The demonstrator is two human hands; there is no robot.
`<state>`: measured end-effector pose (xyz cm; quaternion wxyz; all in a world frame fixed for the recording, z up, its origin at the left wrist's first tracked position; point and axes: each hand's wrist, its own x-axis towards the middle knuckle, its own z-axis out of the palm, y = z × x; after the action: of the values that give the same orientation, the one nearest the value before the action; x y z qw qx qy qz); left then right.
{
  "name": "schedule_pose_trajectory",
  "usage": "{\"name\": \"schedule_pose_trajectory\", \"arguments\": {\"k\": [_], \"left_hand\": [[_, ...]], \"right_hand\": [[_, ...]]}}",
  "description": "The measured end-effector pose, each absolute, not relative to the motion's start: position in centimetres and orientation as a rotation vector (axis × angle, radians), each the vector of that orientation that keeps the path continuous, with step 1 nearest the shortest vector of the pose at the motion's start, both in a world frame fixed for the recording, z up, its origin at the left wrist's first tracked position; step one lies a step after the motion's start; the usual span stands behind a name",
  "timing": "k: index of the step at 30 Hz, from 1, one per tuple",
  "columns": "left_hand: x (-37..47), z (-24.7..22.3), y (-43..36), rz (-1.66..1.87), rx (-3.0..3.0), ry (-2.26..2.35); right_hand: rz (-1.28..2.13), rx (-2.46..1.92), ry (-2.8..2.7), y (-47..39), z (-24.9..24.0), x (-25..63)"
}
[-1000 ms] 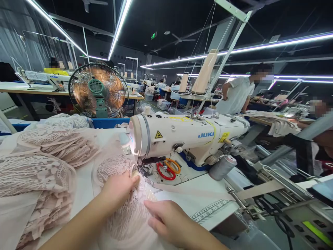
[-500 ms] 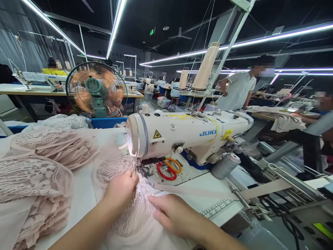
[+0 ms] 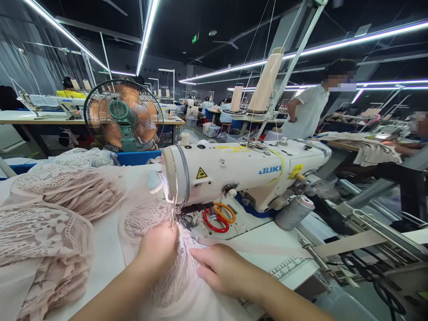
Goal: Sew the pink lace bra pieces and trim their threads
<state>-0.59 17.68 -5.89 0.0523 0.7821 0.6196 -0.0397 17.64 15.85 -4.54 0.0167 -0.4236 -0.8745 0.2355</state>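
A white JUKI sewing machine [image 3: 214, 167] stands ahead, its needle area low at the left end of the head. Pale pink lace fabric [image 3: 172, 281] runs from under the needle toward me. Close in front of the needle, my left hand [image 3: 159, 245] is closed on the lace, its thumb and fingers pressed together. My right hand [image 3: 222, 269] grips the fabric's right edge, index finger stretched along it; its thumb is hidden. A pale elastic band [image 3: 261, 247] comes in from the right to the sewing area.
Stacked lace pieces [image 3: 50, 236] lie at the left. Red [image 3: 216, 221] and orange rings rest on the machine bed, with a grey thread cone [image 3: 294, 212] to the right. Behind are a large fan [image 3: 123, 116] and a standing person [image 3: 309, 111].
The left hand has shifted slightly down and closed more around the lace. The right hand stays nearly in place. The view has turned a little.
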Motion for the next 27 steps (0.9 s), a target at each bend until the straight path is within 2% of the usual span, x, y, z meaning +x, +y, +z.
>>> {"name": "schedule_pose_trajectory", "arguments": {"k": [12,27], "left_hand": [[-0.6,-5.7,18.0,-0.081,2.334,1.902],[-2.9,-5.8,19.5,0.012,2.269,1.968]], "right_hand": [[0.648,-1.313,-2.781,16.4,-4.4,17.4],[0.706,-1.388,-2.684,16.8,-4.6,16.9]]}}
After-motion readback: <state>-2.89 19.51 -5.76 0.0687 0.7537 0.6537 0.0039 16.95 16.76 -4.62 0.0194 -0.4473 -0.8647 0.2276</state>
